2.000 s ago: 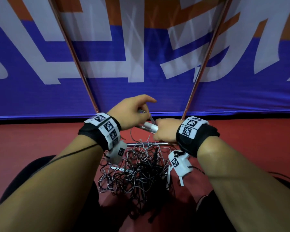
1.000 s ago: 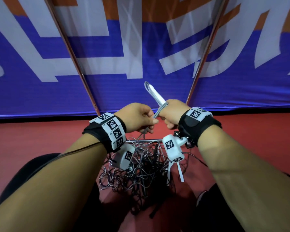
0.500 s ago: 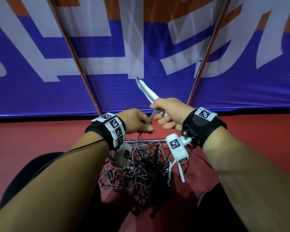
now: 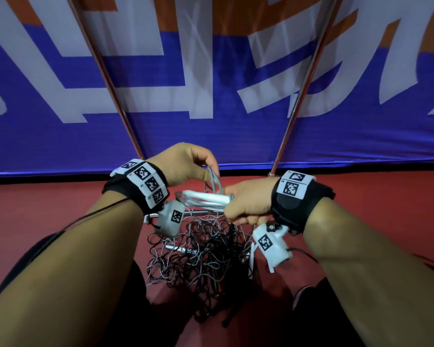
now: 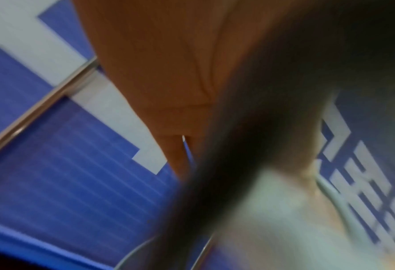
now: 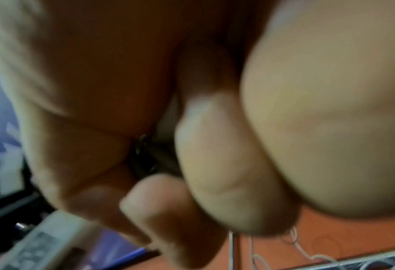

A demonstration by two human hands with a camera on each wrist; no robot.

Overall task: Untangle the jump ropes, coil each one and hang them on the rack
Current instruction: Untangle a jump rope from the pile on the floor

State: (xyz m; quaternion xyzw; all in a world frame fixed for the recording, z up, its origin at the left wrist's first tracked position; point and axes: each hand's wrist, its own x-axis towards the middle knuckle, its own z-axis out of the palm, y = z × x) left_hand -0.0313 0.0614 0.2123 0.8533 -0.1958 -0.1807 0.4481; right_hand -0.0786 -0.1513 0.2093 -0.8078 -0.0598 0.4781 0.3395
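My right hand [image 4: 246, 201] grips the white handles [image 4: 206, 197] of a grey jump rope, which lie level and point left. My left hand [image 4: 186, 164] sits just above them and pinches a loop of the grey cord [image 4: 214, 180] between thumb and fingers. Below both hands a tangle of grey and black ropes [image 4: 203, 256] hangs in a heap over the red floor. The rack's two copper poles [image 4: 105, 71] [image 4: 308, 78] rise behind, and its low metal bar [image 4: 201, 212] crosses under the handles. The right wrist view shows curled fingers [image 6: 226, 155] close up, blurred.
A blue, white and orange banner [image 4: 211, 108] fills the wall behind the rack. Red floor [image 4: 48, 209] spreads to both sides. My dark-clad knees [image 4: 318, 314] flank the rope heap at the bottom of the head view.
The right hand lowered the white handles from pointing up to lying level. The left hand rose above them and now pinches a loop of the grey cord.
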